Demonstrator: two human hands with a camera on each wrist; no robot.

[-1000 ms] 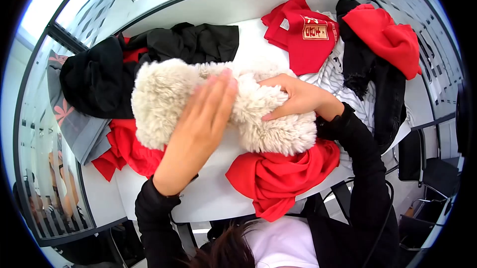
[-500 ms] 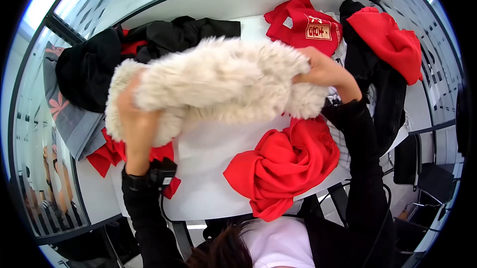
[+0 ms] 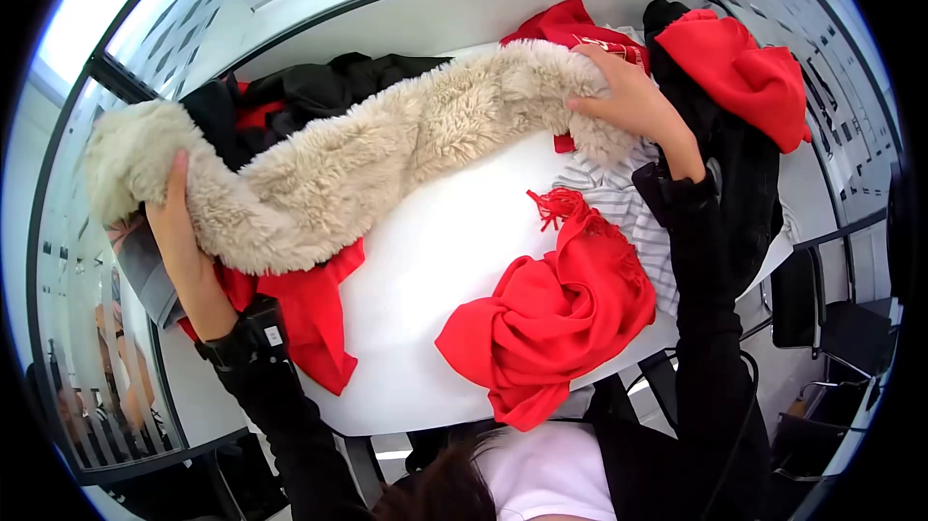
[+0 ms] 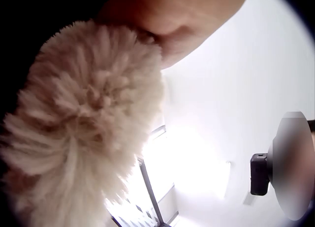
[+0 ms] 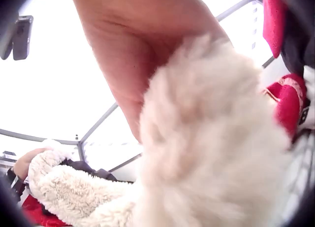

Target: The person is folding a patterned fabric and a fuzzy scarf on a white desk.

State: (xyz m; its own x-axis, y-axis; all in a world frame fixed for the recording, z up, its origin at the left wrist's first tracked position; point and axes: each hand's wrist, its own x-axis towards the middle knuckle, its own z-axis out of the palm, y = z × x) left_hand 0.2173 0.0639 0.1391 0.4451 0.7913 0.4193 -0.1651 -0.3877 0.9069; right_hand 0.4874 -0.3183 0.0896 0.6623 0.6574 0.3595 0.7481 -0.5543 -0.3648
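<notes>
A long cream furry piece [image 3: 387, 149] is stretched between both hands above the table, its left end bulging beyond the left hand. The left hand [image 3: 179, 241] grips it near that end, thumb in front and fingers hidden by the fur. At the other end the right hand [image 3: 633, 105] pinches it, thumb below and fingers over the top. Fur [image 4: 88, 119] fills much of the left wrist view beside the left hand [image 4: 172, 20]. In the right wrist view the right hand [image 5: 142, 50] meets the fur [image 5: 206, 138], its fingertips hidden.
A crumpled red scarf [image 3: 556, 318] lies on the white table [image 3: 406, 328] at the front. Black clothing [image 3: 338, 86], red cloth [image 3: 314, 318] and grey cloth [image 3: 145, 270] are at left. Striped cloth [image 3: 628, 207], black garments [image 3: 739, 183] and red cloths [image 3: 739, 72] lie at right.
The furry piece went from bunched up to stretched out lengthwise. The left hand moved far to the left with one end; the right hand stayed at the right and shifted slightly upward.
</notes>
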